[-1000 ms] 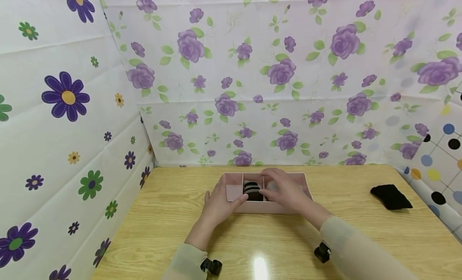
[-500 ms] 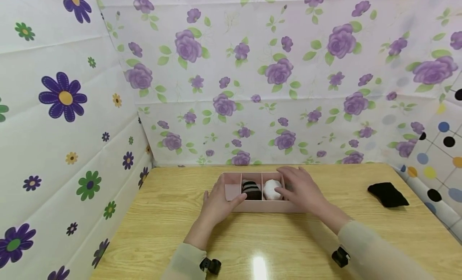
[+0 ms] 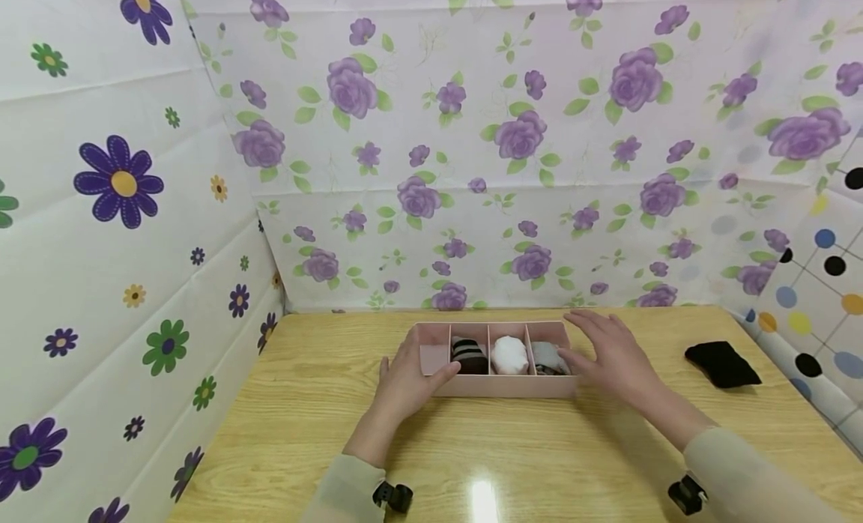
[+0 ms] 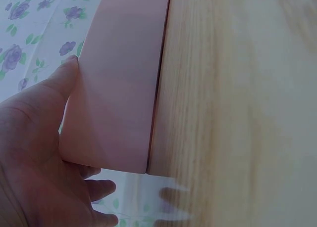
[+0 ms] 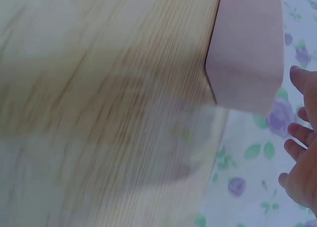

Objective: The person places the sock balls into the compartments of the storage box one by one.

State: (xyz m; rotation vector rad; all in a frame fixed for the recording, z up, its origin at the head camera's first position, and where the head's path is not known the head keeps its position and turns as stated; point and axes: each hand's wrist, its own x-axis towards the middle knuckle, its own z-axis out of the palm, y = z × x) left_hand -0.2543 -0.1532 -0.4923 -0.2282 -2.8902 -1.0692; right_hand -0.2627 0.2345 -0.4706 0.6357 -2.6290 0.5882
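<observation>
A pink box (image 3: 499, 387) sits lengthwise near the back edge of the tabletop (image 3: 303, 410), divided into four compartments. A dark striped bundle (image 3: 468, 356) lies in the second compartment from the left, a rounded white bundle (image 3: 510, 356) in the third and a gray bundle (image 3: 549, 358) in the rightmost.

The left hand (image 3: 410, 377) rests against the left end of the box, its grip spread about the front corner: the thumb lies at the front rim while the other fingers stretch along and past the end wall. The right hand (image 3: 615, 356) is just beside the opposite end, its grip spread and holding nothing; the right wrist view shows a narrow gap between its thumb and the box.

Farther right on the tabletop, well apart from the box, lies a piece of black cloth (image 3: 723, 364). Pale sleeves (image 3: 748, 467) cover the forearms, with a small black device (image 3: 393, 497) at each wrist. Behind stands a white backdrop (image 3: 573, 231) printed with purple roses; daisy-patterned fabric (image 3: 202, 328) borders the left side, dotted fabric (image 3: 829, 306) the right.
</observation>
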